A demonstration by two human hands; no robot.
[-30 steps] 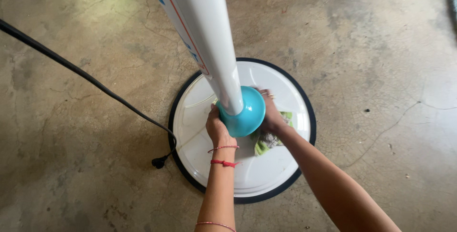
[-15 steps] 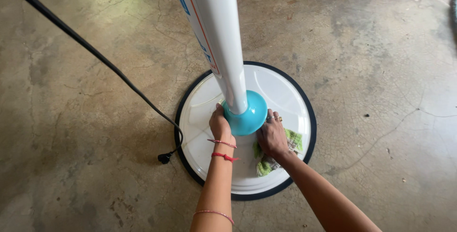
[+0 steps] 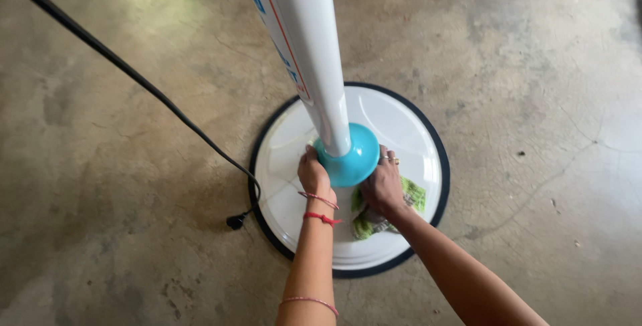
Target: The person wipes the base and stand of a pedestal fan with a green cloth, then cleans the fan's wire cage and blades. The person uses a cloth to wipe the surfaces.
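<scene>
- Concrete floor (image 3: 120, 98), cracked and stained, fills the view; at far left a black power cord (image 3: 134, 78) runs in from the top corner and ends at its plug (image 3: 235, 220), loose on the floor just beside the rim of the base.
- Round white fan base (image 3: 394, 122) with a black edge sits on the floor at centre; the far and right parts read clean and glossy, while faint streaks show near my left wrist, so by my read wiping is partway, near-left sector still to do.
- My left hand (image 3: 314, 175) is clenched around the left side of the teal collar (image 3: 354, 159) at the foot of the pole, steadying it.
- White pole (image 3: 307, 38) rises from the collar toward the camera. Its label (image 3: 274, 38) is a long strip down the left face: blue shapes, with a thin red-orange line along one edge. Too oblique to make out more.
- My right hand (image 3: 382, 189) lies palm-down, fingers touching the collar's right side, pressing a green-and-white cloth (image 3: 391, 209) onto the base just right of the collar; the cloth sticks out under the palm toward the near-right rim.
- Collar itself looks clean from here; its far side is hidden by the pole.
- No other packages or signs in view.
</scene>
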